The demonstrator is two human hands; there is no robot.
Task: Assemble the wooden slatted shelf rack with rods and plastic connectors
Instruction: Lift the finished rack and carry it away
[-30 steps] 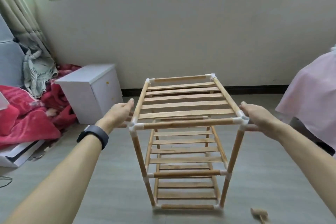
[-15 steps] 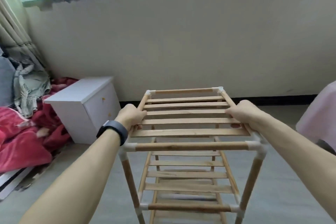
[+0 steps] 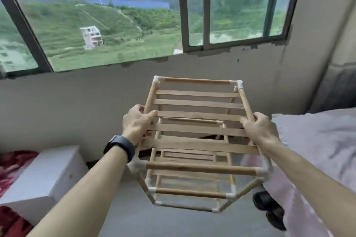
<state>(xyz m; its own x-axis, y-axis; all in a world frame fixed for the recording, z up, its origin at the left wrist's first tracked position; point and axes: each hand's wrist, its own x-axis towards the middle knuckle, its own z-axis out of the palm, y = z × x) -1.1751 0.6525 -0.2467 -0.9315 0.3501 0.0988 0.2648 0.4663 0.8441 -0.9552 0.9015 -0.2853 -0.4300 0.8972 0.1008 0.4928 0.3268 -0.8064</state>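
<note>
The wooden slatted shelf rack (image 3: 198, 131) hangs in the air in front of me, its top tier of flat slats facing up and lower tiers visible through it. White plastic connectors (image 3: 158, 80) join the round rods at the corners. My left hand (image 3: 137, 121) grips the left side rod of the top tier, thumb over a slat. My right hand (image 3: 259, 129) grips the right side rod the same way. The rack's bottom frame (image 3: 185, 206) is off the grey floor.
A white cabinet (image 3: 44, 175) stands at the lower left beside red bedding (image 3: 11, 159). A bed with a pale pink cover (image 3: 317, 150) fills the right side, dark shoes (image 3: 269, 209) at its foot. A wall and large window (image 3: 107, 25) lie ahead.
Both hands slid from the near corners to the side rods and took hold; the rack has risen off the floor, and my view has tilted up toward the window.
</note>
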